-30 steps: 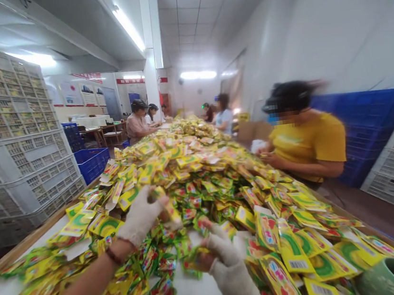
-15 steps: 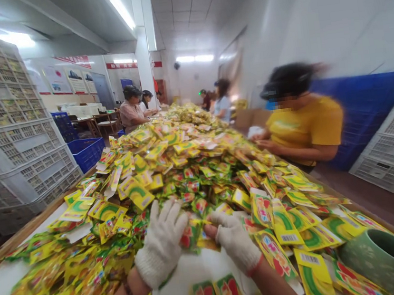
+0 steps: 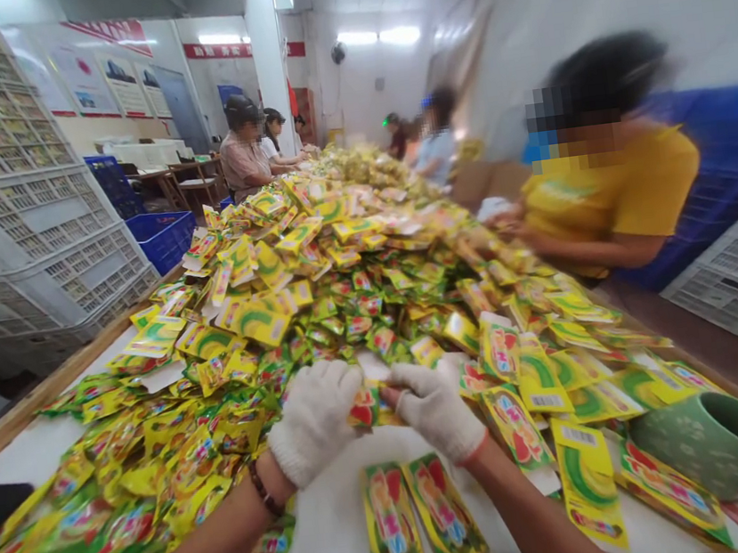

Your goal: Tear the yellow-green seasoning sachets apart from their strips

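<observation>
My left hand [image 3: 319, 419], in a white knit glove, has its fingers curled over the left side of a small yellow, green and red packet [image 3: 365, 408]. My right hand [image 3: 436, 410], gloved with a bare thumb showing, pinches the packet's right side. Below them, two fruit-printed flat packs [image 3: 391, 520] lie side by side on the white tabletop [image 3: 326, 533]. Loose shiny candy sachets [image 3: 163, 463] spread to the left of my left hand. Yellow cardboard packs [image 3: 515, 429] lie to the right of my right hand.
A long heap of yellow packs [image 3: 323, 228] runs down the table. A green cup [image 3: 699, 442] lies tilted at right. Stacked white crates [image 3: 31, 210] and a blue crate [image 3: 166, 239] stand at left. A person in yellow [image 3: 614, 192] works at right; others sit farther back.
My left hand's fingers, spread before, have curled in onto the packet. My right hand keeps its pinch. The view has tilted down, showing more of the two flat packs.
</observation>
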Demonstrator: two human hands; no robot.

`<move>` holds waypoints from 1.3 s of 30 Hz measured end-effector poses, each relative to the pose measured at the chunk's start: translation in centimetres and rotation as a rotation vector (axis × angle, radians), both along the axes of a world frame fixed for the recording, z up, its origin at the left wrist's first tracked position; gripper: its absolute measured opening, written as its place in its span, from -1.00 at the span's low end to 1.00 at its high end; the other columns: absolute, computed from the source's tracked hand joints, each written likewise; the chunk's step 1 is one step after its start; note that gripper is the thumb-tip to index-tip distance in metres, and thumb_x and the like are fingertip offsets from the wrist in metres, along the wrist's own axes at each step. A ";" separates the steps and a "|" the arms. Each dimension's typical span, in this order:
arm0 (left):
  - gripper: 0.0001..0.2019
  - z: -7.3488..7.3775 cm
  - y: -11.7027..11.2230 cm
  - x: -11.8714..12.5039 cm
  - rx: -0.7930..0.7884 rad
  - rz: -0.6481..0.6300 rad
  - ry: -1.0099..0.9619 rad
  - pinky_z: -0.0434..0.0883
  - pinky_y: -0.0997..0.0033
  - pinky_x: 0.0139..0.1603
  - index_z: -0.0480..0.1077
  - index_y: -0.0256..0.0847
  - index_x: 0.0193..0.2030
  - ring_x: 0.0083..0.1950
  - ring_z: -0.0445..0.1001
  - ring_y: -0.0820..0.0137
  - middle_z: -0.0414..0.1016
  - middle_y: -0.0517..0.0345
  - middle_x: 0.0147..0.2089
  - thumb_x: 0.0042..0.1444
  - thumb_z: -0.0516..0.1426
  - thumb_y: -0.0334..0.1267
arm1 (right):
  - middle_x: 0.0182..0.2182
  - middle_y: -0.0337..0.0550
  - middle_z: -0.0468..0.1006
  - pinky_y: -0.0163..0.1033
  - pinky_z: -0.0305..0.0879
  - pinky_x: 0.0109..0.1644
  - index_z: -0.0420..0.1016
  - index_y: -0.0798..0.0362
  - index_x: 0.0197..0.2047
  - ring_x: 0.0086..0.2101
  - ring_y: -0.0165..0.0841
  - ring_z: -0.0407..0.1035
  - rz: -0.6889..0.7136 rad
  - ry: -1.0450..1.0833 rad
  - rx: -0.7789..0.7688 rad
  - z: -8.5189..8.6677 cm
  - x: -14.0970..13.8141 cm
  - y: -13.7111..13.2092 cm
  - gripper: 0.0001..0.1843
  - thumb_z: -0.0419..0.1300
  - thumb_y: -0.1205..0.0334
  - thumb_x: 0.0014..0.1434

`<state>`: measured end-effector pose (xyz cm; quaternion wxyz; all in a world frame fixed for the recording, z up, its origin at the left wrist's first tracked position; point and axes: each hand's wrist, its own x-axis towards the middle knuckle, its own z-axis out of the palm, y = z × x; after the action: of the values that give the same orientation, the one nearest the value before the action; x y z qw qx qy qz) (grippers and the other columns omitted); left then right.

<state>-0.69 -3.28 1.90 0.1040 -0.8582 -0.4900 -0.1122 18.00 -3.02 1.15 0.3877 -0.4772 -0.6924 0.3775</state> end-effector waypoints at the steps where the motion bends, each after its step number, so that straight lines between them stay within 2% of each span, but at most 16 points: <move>1: -0.52 -0.1 -0.1 0.2 -0.010 -0.010 0.011 0.33 0.12 -0.14 0.35 -0.20 -0.08 -0.10 0.38 0.11 0.43 -0.03 -0.11 -0.01 0.19 0.12 | -0.57 -0.29 0.33 -0.35 0.15 -0.42 0.40 0.05 -0.50 -0.46 -0.41 0.20 -0.016 -0.026 0.008 0.0 0.0 0.0 -0.81 0.13 0.18 0.09; 6: -0.46 -0.5 -0.2 0.8 -0.051 0.024 -0.046 0.34 0.15 -0.14 0.35 -0.22 -0.12 -0.11 0.38 0.12 0.43 -0.01 -0.14 -0.12 0.26 0.14 | -0.54 -0.26 0.38 -0.33 0.19 -0.41 0.39 0.04 -0.45 -0.44 -0.37 0.25 -0.148 0.017 0.002 0.1 -0.3 -0.3 -0.85 0.13 0.16 0.08; 9: -0.46 -0.7 -0.1 0.7 -0.063 0.083 -0.078 0.34 0.16 -0.15 0.35 -0.21 -0.09 -0.12 0.39 0.13 0.43 0.01 -0.16 -0.11 0.25 0.14 | -0.44 -0.22 0.47 -0.31 0.27 -0.35 0.45 0.05 -0.33 -0.38 -0.35 0.31 -0.031 0.101 -0.067 0.5 -0.1 -0.3 -0.82 0.13 0.13 0.10; 11: -0.47 -0.8 -0.1 0.4 -0.046 0.097 -0.075 0.34 0.15 -0.14 0.35 -0.20 -0.07 -0.09 0.38 0.11 0.43 0.00 -0.14 -0.07 0.23 0.12 | -0.46 -0.25 0.47 -0.31 0.27 -0.39 0.45 0.05 -0.21 -0.43 -0.38 0.31 0.044 0.147 -0.172 0.8 0.3 -0.2 -0.75 0.18 0.12 0.05; 14: -0.50 -0.7 -0.1 0.3 -0.013 0.073 -0.070 0.34 0.13 -0.12 0.36 -0.22 -0.08 -0.08 0.36 0.10 0.42 -0.04 -0.12 -0.03 0.20 0.11 | -0.61 -0.37 0.34 -0.35 0.16 -0.52 0.40 0.06 -0.25 -0.57 -0.45 0.19 -0.041 0.166 -0.265 1.0 0.8 0.0 -0.72 0.26 0.13 -0.05; 18: -0.58 -0.7 -0.5 0.8 -0.019 0.013 -0.076 0.32 0.11 -0.13 0.36 -0.21 -0.07 -0.09 0.36 0.13 0.42 -0.04 -0.09 0.06 0.15 0.05 | -0.61 -0.34 0.32 -0.35 0.13 -0.50 0.35 0.05 -0.45 -0.53 -0.44 0.19 -0.142 0.081 -0.174 0.7 0.4 -0.1 -0.86 0.24 0.21 -0.08; 20: -0.62 -0.7 -0.6 1.1 -0.040 0.039 -0.091 0.32 0.10 -0.12 0.37 -0.20 -0.10 -0.08 0.35 0.13 0.42 -0.04 -0.11 0.08 0.14 0.04 | -0.59 -0.33 0.33 -0.34 0.14 -0.49 0.37 0.05 -0.43 -0.52 -0.42 0.21 -0.165 0.074 -0.154 0.6 0.0 -0.3 -0.87 0.22 0.20 -0.07; 25: -0.61 -0.5 -0.3 1.0 -0.009 0.175 -0.090 0.31 0.10 -0.10 0.36 -0.21 -0.07 -0.07 0.35 0.11 0.42 -0.05 -0.14 0.09 0.12 0.03 | -0.54 -0.29 0.40 -0.34 0.16 -0.50 0.40 0.06 -0.33 -0.53 -0.43 0.24 -0.242 0.155 -0.121 1.1 -0.3 -0.6 -0.74 0.26 0.08 -0.04; 27: -0.64 -0.3 -0.1 0.8 0.022 0.212 -0.089 0.31 0.11 -0.10 0.36 -0.21 -0.08 -0.07 0.35 0.11 0.42 -0.06 -0.13 0.13 0.09 0.01 | -0.53 -0.24 0.45 -0.34 0.15 -0.53 0.44 0.08 -0.28 -0.56 -0.43 0.26 -0.221 0.196 -0.162 1.3 -0.4 -0.9 -0.69 0.23 0.02 0.00; 29: -0.63 0.0 -0.1 0.7 0.046 0.241 -0.097 0.31 0.12 -0.11 0.36 -0.22 -0.08 -0.07 0.36 0.11 0.42 -0.06 -0.14 0.13 0.08 0.03 | -0.59 -0.24 0.46 -0.35 0.12 -0.58 0.45 0.12 -0.11 -0.61 -0.44 0.26 -0.167 0.261 -0.242 1.4 -0.7 -1.2 -0.55 0.18 -0.04 0.05; 31: -0.59 0.2 -0.2 0.7 0.048 0.245 -0.109 0.32 0.12 -0.12 0.36 -0.22 -0.07 -0.08 0.37 0.10 0.42 -0.06 -0.14 0.11 0.09 0.06 | -0.72 -0.32 0.39 -0.37 0.06 -0.62 0.37 0.17 0.06 -0.69 -0.45 0.22 -0.094 0.300 -0.327 1.6 -1.1 -1.6 -0.40 0.12 -0.10 0.10; 33: -0.61 0.3 -0.4 1.0 0.036 0.238 -0.122 0.34 0.12 -0.12 0.36 -0.23 -0.09 -0.09 0.37 0.11 0.41 -0.06 -0.15 0.11 0.10 0.04 | -0.76 -0.36 0.35 -0.40 0.02 -0.65 0.29 0.18 0.14 -0.75 -0.48 0.17 0.022 0.328 -0.403 1.8 -1.5 -1.9 -0.32 0.09 -0.16 0.11; 36: -0.68 0.1 -0.8 1.5 0.008 0.193 -0.189 0.35 0.10 -0.09 0.36 -0.23 -0.12 -0.07 0.36 0.11 0.41 -0.05 -0.14 0.10 0.14 -0.05 | -0.73 -0.36 0.39 -0.42 -0.02 -0.69 0.37 0.14 -0.02 -0.76 -0.50 0.18 0.197 0.341 -0.458 1.8 -1.7 -1.8 -0.41 0.10 -0.18 0.08; 39: -0.62 -0.5 -0.9 1.7 -0.103 0.095 -0.378 0.35 0.06 -0.03 0.34 -0.23 -0.08 -0.04 0.37 0.10 0.41 -0.04 -0.12 0.01 0.20 -0.07 | -0.78 -0.42 0.27 -0.43 -0.03 -0.69 0.37 0.08 -0.39 -0.78 -0.53 0.14 0.164 0.255 -0.428 1.3 -1.3 -1.2 -0.68 0.15 -0.04 0.06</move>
<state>1.02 -4.20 1.40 -0.0288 -0.8019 -0.5459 -0.2412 16.74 -4.24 2.48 0.3303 -0.4390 -0.5789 0.6026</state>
